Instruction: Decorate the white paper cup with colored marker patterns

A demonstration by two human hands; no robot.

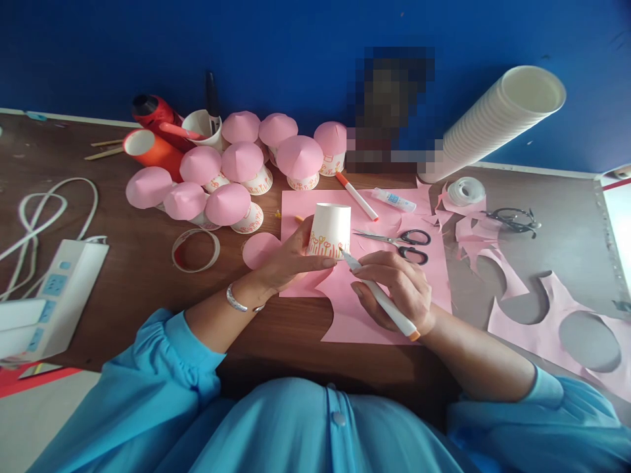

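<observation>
The left hand (296,256) is closed around the lower side of a white paper cup (332,223), which is inverted, narrow base up, over the large pink paper sheet (365,322) on the brown wooden counter (266,341). Whether the cup touches the sheet cannot be told. The right hand (401,289) grips a slim white marker with an orange end (389,309) between thumb and fingers; its tip is at the cup wall, near the wide rim.

The step in hand appears to be decorating: red and orange flower-and-stem figures line the lower band of the cup, and the wall above is plain white. The next move likely calls for a steady left grip, light tip pressure, and a small turn of the cup to present any undrawn part of the band. Fingers should avoid fresh ink, which could smear.

Black-handled scissors (414,255) lie on the sheet, just beyond the right hand. Decorated cups topped with pink paper cones (300,157) stand grouped beyond the left hand.
</observation>
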